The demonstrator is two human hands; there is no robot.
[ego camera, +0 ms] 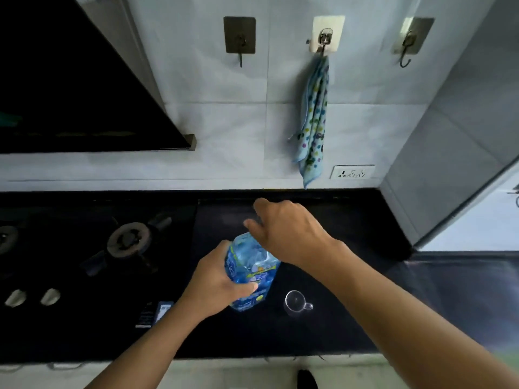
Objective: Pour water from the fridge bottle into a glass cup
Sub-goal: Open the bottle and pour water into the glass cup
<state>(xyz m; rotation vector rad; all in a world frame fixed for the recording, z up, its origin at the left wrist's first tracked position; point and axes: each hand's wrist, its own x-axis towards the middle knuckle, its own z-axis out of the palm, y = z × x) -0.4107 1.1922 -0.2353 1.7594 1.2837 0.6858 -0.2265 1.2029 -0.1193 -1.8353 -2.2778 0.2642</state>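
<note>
Bottle (251, 272) gripped by left hand (216, 282), right hand (286, 234) grasping its top, cup (295, 301) just beside

The water bottle (252, 273) stands on the worktop (351, 318) at the centre of the frame, with the glass cup (295, 303) at its lower right, near but apart. A hob burner (129, 239) lies to the left, with two knobs (50, 296) at the lower left. On the wall behind, a cloth (313, 122) hangs from the middle hook (325, 37), and a socket (352, 172) sits just right of its lower end.
</note>
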